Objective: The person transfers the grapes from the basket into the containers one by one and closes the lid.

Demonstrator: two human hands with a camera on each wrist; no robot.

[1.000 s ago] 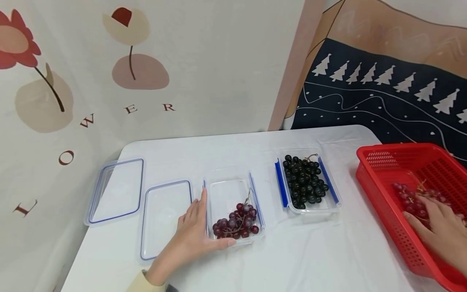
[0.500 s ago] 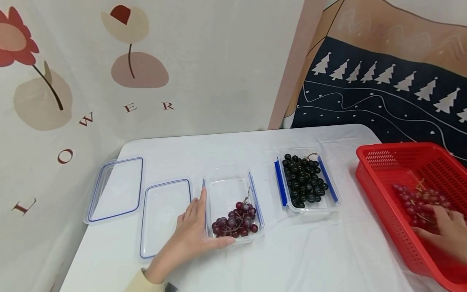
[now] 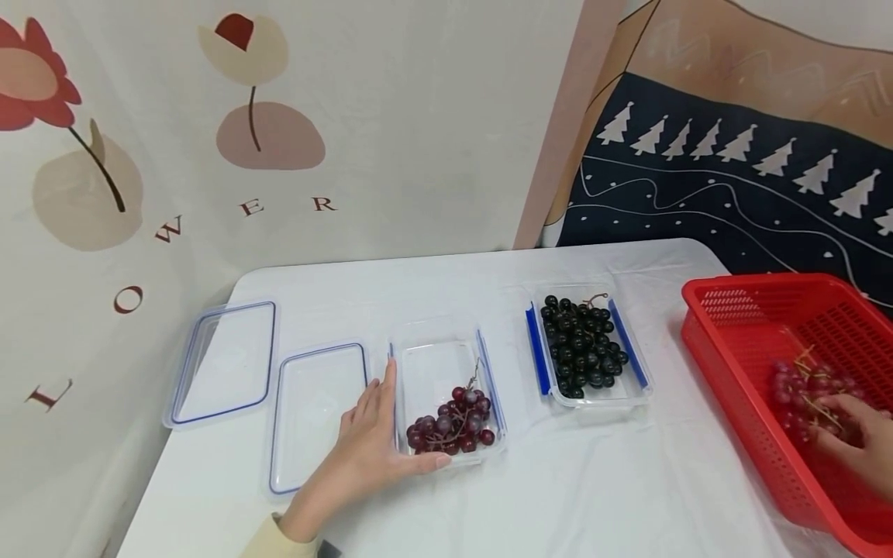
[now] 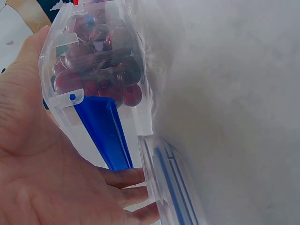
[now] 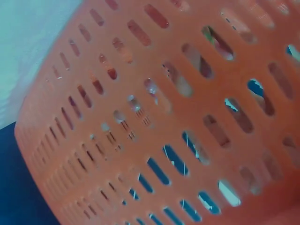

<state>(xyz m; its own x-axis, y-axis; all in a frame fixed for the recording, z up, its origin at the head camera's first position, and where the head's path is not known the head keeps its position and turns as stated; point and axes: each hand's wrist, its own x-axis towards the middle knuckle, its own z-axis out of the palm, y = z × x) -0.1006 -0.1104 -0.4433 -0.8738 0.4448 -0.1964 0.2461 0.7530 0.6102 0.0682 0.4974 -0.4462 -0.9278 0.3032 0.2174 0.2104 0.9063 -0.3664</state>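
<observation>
Red grapes (image 3: 802, 387), lower right, may drop if the right hand (image 3: 861, 443), fingers clamped on them, tugs; the left hand (image 3: 370, 443), fingers apart, touches a plastic container (image 3: 432, 376).

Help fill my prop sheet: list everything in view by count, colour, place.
Table: one, white, centre
Boxes: two, clear and blue, on table
Dark grapes: one bunch, dark red, left box
Black grapes: one bunch, black, right box
Lids: two or more, clear and blue, left
Basket: one, red, right edge
Light grapes: bunches unclear, pinkish red, in basket
Backdrop: count unclear, cream, brown, navy, behind table
Dark piece: one, grey, bottom edge
Sleeve: one, pale yellow, bottom edge
Left hand: one, touching left box
Right hand: one, fingers on light grapes
</observation>
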